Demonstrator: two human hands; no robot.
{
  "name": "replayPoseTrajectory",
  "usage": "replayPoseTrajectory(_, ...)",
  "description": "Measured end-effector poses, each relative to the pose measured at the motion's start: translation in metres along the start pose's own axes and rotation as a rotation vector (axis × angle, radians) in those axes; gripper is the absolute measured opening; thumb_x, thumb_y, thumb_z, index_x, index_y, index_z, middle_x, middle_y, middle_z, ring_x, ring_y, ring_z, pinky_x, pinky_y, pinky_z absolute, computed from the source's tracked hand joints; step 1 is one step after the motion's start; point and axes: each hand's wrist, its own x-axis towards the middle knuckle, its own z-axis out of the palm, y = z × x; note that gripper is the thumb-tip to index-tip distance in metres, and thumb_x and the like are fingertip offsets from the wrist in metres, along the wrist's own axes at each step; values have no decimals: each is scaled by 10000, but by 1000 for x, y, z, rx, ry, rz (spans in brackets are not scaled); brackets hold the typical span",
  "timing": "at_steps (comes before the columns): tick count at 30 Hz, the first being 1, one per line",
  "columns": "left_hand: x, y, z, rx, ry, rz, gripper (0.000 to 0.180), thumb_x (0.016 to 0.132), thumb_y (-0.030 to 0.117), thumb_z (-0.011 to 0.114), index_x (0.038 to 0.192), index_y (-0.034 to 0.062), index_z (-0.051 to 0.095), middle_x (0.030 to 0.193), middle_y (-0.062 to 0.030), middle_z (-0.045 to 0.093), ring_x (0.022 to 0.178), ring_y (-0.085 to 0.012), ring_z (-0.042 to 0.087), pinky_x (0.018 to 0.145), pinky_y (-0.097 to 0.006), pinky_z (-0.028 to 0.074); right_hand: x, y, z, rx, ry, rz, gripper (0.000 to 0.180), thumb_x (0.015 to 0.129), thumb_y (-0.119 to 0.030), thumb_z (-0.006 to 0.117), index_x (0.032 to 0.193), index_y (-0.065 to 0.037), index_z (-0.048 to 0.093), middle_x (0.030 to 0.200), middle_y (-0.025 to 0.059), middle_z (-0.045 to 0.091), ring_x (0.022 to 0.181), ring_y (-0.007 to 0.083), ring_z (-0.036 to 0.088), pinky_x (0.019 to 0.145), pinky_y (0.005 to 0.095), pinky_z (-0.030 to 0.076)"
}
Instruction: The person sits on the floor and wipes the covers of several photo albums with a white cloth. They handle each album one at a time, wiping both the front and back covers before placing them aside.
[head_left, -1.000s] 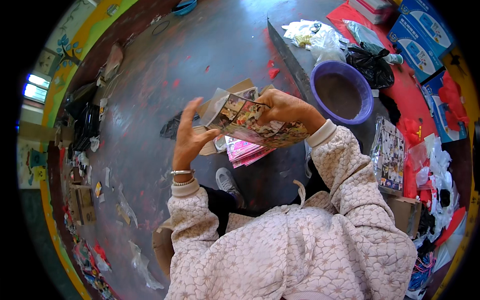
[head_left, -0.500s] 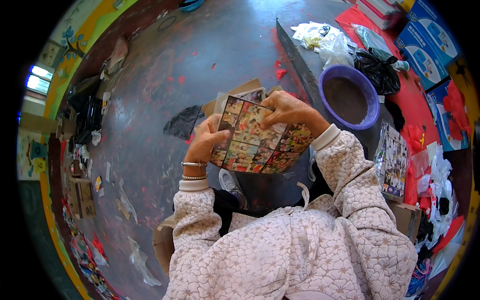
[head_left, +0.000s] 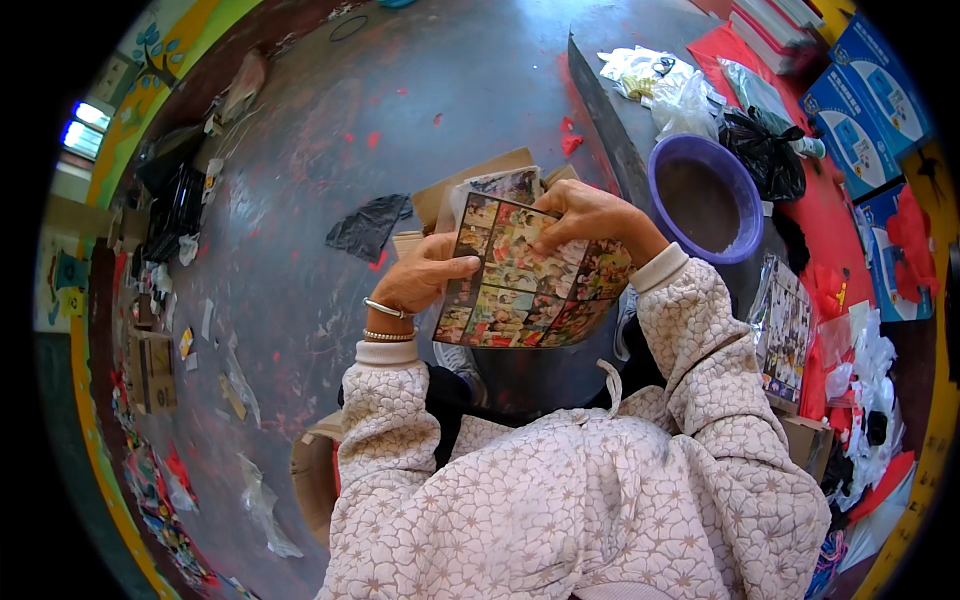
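A flat sheet [head_left: 528, 290] printed with a grid of small colourful pictures is held tilted in front of me. My left hand [head_left: 418, 276] pinches its left edge, thumb on the printed face and the other fingers behind. At the top right edge my right hand [head_left: 597, 218] grips it with the thumb over the front; most of its fingers are hidden. Just beyond the sheet lies cardboard [head_left: 430, 198], with another picture-printed piece [head_left: 512, 186] on it, seemingly in clear plastic. What lies under the sheet cannot be seen.
A purple basin [head_left: 748, 228] stands to the right, beside black and white plastic bags. Another printed pack [head_left: 782, 325] lies near my right elbow. Black plastic [head_left: 368, 226] lies on the floor at left. An open cardboard box [head_left: 312, 470] is by my left elbow; blue boxes stand far right.
The sheet has shifted slightly to the right in view, with both hands still on it. More of the printed piece beyond it now shows.
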Motion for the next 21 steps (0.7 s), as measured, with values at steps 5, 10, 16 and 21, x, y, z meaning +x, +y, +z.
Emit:
replayPoseTrajectory(5,5,-23,-21,-62,29,-73,216,831,95,552,1014,-16,526,844,-24,570,717,-81,523,630,-207,443,-4,6,-8,277,243,65,282,645,-170,722,846,13,648,729,64,632,584,99,568,531,235,449)
replayPoseTrajectory(10,4,-21,-13,-194,-7,-6,341,834,89,535,1132,-51,447,1030,-114,575,908,-165,574,801,-311,476,-7,24,-40,760,1002,-111,221,768,-236,660,763,-18,626,711,56,618,568,104,581,498,245,492)
replayPoseTrajectory(16,15,-22,4,-217,9,147,416,827,38,519,1224,22,396,1128,-95,517,970,-166,536,825,-304,455,6,-34,38,-195,978,-472,195,741,-70,576,935,-58,574,995,135,569,901,308,551,729,329,460)
replayPoseTrajectory(21,13,-28,4,-34,68,112,512,821,-6,488,1297,38,305,1187,-60,462,1060,-144,452,898,-288,378,14,-31,76,-619,856,-555,255,751,-105,508,996,-84,571,1163,130,515,1077,289,482,863,402,372)
